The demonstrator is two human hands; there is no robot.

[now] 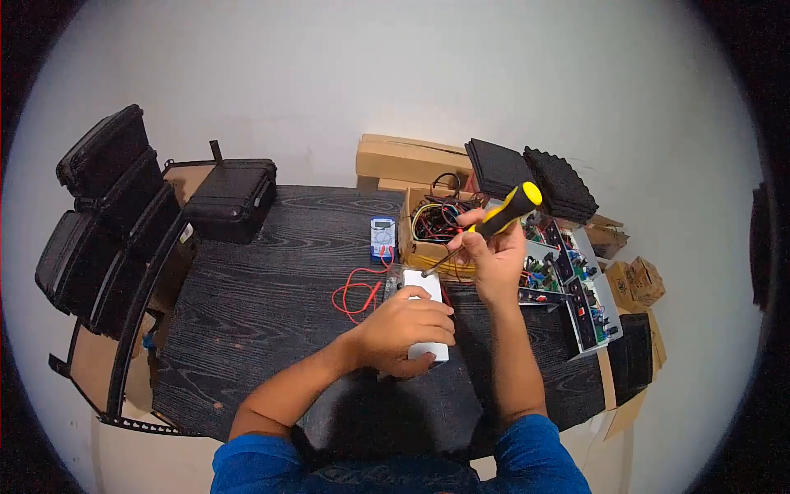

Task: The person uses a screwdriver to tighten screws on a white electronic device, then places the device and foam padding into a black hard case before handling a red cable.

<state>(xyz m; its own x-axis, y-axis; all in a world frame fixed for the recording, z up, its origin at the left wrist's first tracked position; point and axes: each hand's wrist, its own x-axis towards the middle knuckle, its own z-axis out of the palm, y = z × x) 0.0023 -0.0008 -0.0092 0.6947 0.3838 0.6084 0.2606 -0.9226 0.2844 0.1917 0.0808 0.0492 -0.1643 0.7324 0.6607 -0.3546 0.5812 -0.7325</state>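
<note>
My right hand [498, 259] grips a screwdriver [508, 211] by its yellow and black handle. The shaft slants down to the left, and its tip meets the far end of a white rectangular box [425, 284]. Wrapped across the middle of that box is my left hand [409, 331], fingers over the top and thumb at the near end. Whether a screw sits under the tip is too small to tell. Just beyond lies a blue multimeter [383, 239], its red test lead [350, 309] curled on the table left of my left hand.
Behind my hands a cardboard box [421, 252] holds tangled cables. Opened units with circuit boards [568, 272] line the right side of the dark wood-grain table [280, 288]. Black foam sheets [535, 177] lie at the back. Black hard cases [115, 214] are stacked at left, another case [234, 193] nearby.
</note>
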